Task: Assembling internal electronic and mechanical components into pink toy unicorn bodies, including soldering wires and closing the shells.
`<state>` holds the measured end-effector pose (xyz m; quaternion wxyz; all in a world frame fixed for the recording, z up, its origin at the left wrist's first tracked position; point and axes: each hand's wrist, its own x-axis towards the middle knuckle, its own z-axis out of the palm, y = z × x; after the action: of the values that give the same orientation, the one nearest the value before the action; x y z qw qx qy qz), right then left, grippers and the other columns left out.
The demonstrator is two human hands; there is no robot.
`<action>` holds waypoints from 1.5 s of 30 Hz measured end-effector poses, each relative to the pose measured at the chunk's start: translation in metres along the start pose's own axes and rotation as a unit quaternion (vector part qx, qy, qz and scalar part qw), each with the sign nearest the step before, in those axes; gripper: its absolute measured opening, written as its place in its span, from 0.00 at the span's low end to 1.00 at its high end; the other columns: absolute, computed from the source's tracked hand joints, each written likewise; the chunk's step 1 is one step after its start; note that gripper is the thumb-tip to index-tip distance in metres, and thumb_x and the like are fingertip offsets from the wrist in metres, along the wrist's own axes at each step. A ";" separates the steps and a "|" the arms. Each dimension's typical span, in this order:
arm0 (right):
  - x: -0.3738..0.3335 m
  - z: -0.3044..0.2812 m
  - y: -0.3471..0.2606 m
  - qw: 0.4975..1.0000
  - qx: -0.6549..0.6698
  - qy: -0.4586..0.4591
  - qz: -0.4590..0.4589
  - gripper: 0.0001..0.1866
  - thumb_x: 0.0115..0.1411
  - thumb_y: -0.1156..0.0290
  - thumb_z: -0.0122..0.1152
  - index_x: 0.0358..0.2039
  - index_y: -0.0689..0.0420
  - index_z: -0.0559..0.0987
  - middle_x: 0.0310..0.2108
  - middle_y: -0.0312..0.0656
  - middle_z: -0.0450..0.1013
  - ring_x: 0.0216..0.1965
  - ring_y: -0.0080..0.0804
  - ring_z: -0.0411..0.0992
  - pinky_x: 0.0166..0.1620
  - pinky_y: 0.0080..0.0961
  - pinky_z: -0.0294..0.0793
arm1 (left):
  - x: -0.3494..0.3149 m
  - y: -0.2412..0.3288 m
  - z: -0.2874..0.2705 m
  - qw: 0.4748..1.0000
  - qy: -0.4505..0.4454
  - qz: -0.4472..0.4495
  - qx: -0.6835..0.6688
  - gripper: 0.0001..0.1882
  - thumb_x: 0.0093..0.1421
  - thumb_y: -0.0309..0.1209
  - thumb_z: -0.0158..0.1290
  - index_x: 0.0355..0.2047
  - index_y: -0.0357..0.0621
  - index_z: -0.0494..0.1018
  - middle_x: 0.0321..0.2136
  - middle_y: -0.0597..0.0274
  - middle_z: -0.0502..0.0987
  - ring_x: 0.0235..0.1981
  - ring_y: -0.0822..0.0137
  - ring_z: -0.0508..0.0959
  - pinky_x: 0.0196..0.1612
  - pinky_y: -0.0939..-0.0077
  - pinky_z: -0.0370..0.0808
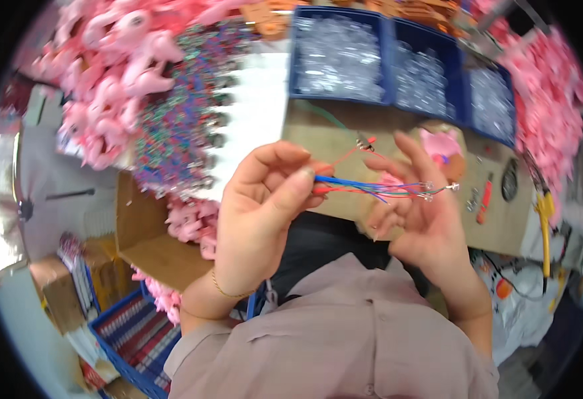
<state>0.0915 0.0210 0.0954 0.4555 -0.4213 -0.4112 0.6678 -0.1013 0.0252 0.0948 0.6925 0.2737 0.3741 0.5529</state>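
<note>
The left hand [258,213] held a bundle of thin wires [365,187], coloured blue, red and green. Its grip was closed on one end of this bundle, between thumb and forefinger, above the near part of the brown tabletop [498,229]. The wires extended to the right, and their small shiny ends lay in front of the right hand [431,226]. The grip of this right hand was released, with the fingers spread apart and somewhat blurred; whether any fingertip touched the wires, I could not tell. Just above the bundle there was a small metal part [365,144] with a red piece on it.

On the tabletop, beyond the right hand, lay a pink plastic piece [441,141]. More to the right were a red-handled tool [485,198], a black oval object [510,179] and, near the edge, a yellow-handled tool [544,213]. At the far side stood blue trays [386,60], filled with clear pieces [338,56]. To the left, many coloured wires [185,113] were spread beside a white sheet [258,100], and pink plastic figures [132,46] were heaped behind them.
</note>
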 end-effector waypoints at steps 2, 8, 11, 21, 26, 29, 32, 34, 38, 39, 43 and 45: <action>0.006 -0.015 -0.006 0.993 0.088 0.071 -0.026 0.29 0.53 0.74 0.64 0.55 0.66 0.66 0.43 0.48 0.72 0.32 0.23 0.73 0.37 0.19 0.74 | 0.000 -0.024 0.014 1.000 0.015 0.001 0.015 0.15 0.60 0.21 0.51 0.48 0.38 0.66 0.40 0.57 0.76 0.40 0.72 0.77 0.42 0.81 0.77; 0.015 -0.056 -0.045 0.985 -0.172 0.001 -0.031 0.09 0.59 0.78 0.55 0.40 0.64 0.73 0.32 0.42 0.75 0.25 0.18 0.71 0.27 0.14 0.72 | 0.015 -0.036 0.030 0.980 -0.103 -0.067 0.156 0.22 0.52 0.18 0.58 0.47 0.37 0.66 0.36 0.60 0.76 0.38 0.73 0.76 0.44 0.80 0.72; 0.033 -0.056 -0.031 0.994 -0.059 0.044 -0.084 0.11 0.59 0.76 0.56 0.43 0.64 0.72 0.38 0.42 0.74 0.31 0.17 0.72 0.31 0.14 0.73 | 0.016 -0.038 0.030 0.978 -0.139 -0.086 0.131 0.23 0.52 0.18 0.59 0.49 0.38 0.66 0.35 0.62 0.75 0.38 0.75 0.75 0.41 0.82 0.71; 0.005 -0.052 -0.004 0.944 -0.290 0.003 -0.158 0.04 0.54 0.77 0.62 0.27 0.63 0.76 0.32 0.35 0.69 0.32 0.19 0.68 0.33 0.18 0.66 | 0.012 -0.050 0.040 0.978 -0.096 -0.020 0.187 0.12 0.59 0.20 0.54 0.44 0.30 0.70 0.36 0.58 0.77 0.36 0.74 0.77 0.40 0.82 0.77; 0.009 -0.055 -0.012 0.935 -0.316 -0.062 -0.148 0.04 0.57 0.76 0.59 0.27 0.63 0.75 0.28 0.35 0.69 0.30 0.17 0.67 0.31 0.17 0.66 | 0.013 -0.045 0.036 0.951 -0.128 -0.023 0.279 0.08 0.60 0.22 0.54 0.39 0.31 0.73 0.33 0.59 0.78 0.35 0.74 0.77 0.39 0.81 0.77; 0.008 -0.047 -0.003 0.987 -0.151 -0.024 -0.059 0.05 0.59 0.75 0.58 0.31 0.63 0.74 0.26 0.34 0.69 0.29 0.16 0.67 0.30 0.15 0.66 | 0.012 -0.058 0.032 0.993 -0.082 -0.043 0.072 0.07 0.60 0.23 0.54 0.38 0.32 0.73 0.33 0.60 0.78 0.33 0.75 0.77 0.38 0.81 0.76; 0.010 -0.042 -0.002 0.998 -0.022 -0.004 0.053 0.05 0.60 0.76 0.56 0.34 0.64 0.73 0.29 0.35 0.69 0.29 0.16 0.67 0.30 0.15 0.67 | 0.012 -0.065 0.030 0.998 -0.053 -0.021 -0.003 0.07 0.60 0.25 0.55 0.37 0.33 0.74 0.33 0.61 0.77 0.32 0.75 0.76 0.37 0.81 0.75; 0.010 -0.042 -0.004 0.996 -0.063 0.005 0.062 0.03 0.60 0.78 0.55 0.34 0.64 0.73 0.31 0.36 0.69 0.29 0.17 0.67 0.31 0.14 0.67 | 0.013 -0.061 0.031 0.996 -0.045 0.010 0.075 0.07 0.60 0.25 0.55 0.36 0.33 0.74 0.32 0.62 0.77 0.32 0.75 0.76 0.36 0.81 0.74; 0.009 -0.046 -0.001 0.909 -0.274 0.132 -0.286 0.06 0.56 0.77 0.62 0.31 0.66 0.75 0.25 0.37 0.70 0.24 0.15 0.68 0.24 0.15 0.65 | 0.017 -0.056 0.027 0.963 -0.066 0.089 0.246 0.06 0.59 0.23 0.55 0.34 0.32 0.75 0.30 0.62 0.75 0.30 0.75 0.75 0.34 0.82 0.72; 0.009 -0.045 -0.005 0.909 -0.273 0.131 -0.286 0.06 0.56 0.77 0.62 0.31 0.66 0.75 0.25 0.37 0.70 0.24 0.15 0.68 0.24 0.15 0.65 | 0.018 -0.056 0.026 0.963 -0.064 0.089 0.247 0.06 0.59 0.23 0.55 0.34 0.32 0.75 0.30 0.62 0.75 0.30 0.75 0.75 0.34 0.82 0.72; 0.011 -0.038 -0.014 0.968 -0.247 -0.002 -0.049 0.04 0.56 0.81 0.59 0.32 0.66 0.75 0.30 0.36 0.71 0.31 0.17 0.69 0.34 0.15 0.67 | 0.022 -0.061 0.022 0.901 -0.094 0.205 0.370 0.04 0.59 0.23 0.55 0.33 0.33 0.74 0.31 0.61 0.74 0.29 0.75 0.73 0.34 0.82 0.71; 0.012 -0.038 -0.004 0.978 -0.201 0.006 -0.049 0.05 0.56 0.79 0.61 0.33 0.65 0.76 0.29 0.36 0.72 0.30 0.17 0.69 0.32 0.14 0.68 | 0.021 -0.064 0.024 0.879 -0.088 0.241 0.401 0.04 0.59 0.23 0.55 0.32 0.33 0.74 0.31 0.61 0.74 0.29 0.75 0.73 0.34 0.82 0.70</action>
<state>0.1259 0.0401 0.0854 0.3959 -0.4875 -0.5549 0.5457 -0.0430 0.0310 0.0530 0.3988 0.6570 0.4241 0.4790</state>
